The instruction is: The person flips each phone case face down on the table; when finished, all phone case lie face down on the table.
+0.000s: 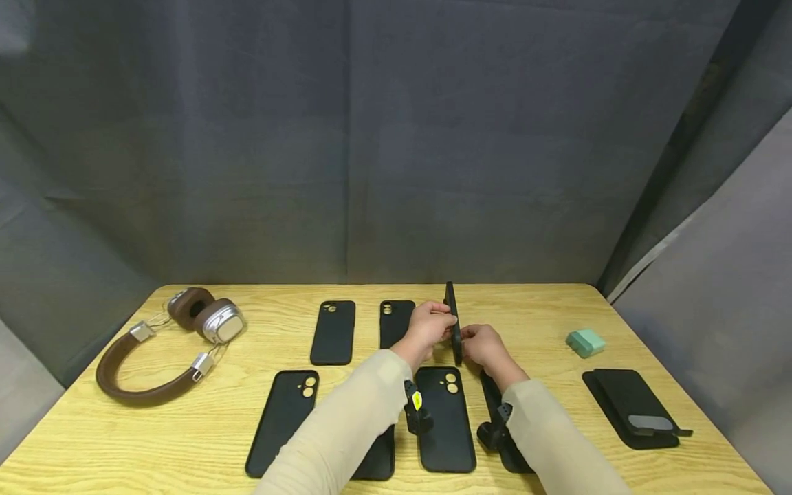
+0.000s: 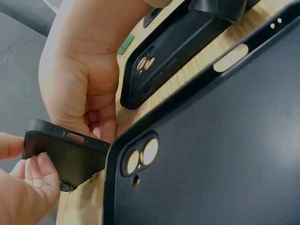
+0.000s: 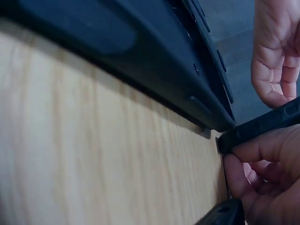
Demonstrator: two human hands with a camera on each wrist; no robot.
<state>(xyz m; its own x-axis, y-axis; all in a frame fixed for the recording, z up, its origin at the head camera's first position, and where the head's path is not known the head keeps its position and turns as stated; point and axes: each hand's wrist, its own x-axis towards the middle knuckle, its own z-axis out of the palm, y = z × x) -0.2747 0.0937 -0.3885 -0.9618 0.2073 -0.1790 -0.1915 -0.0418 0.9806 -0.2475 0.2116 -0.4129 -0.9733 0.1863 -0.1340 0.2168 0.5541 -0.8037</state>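
Both hands hold one black phone case (image 1: 454,322) upright on its long edge above the wooden table (image 1: 538,309). My left hand (image 1: 441,323) grips it from the left, fingers curled over the edge. From the right, my right hand (image 1: 471,338) pinches it. In the left wrist view the left hand (image 2: 33,180) curls round the case's (image 2: 65,157) end, with the right hand (image 2: 82,79) behind it. The right wrist view shows the right hand's fingers (image 3: 262,154) wrapped on the case's rim (image 3: 262,125), the left hand (image 3: 276,51) above.
Several more black cases lie flat in two rows, such as the near one (image 1: 445,416), a far-left one (image 1: 333,331) and a near-left one (image 1: 283,416). Brown headphones (image 1: 167,344) lie at the left. A green box (image 1: 585,342) and a black folded holder (image 1: 631,407) sit at the right.
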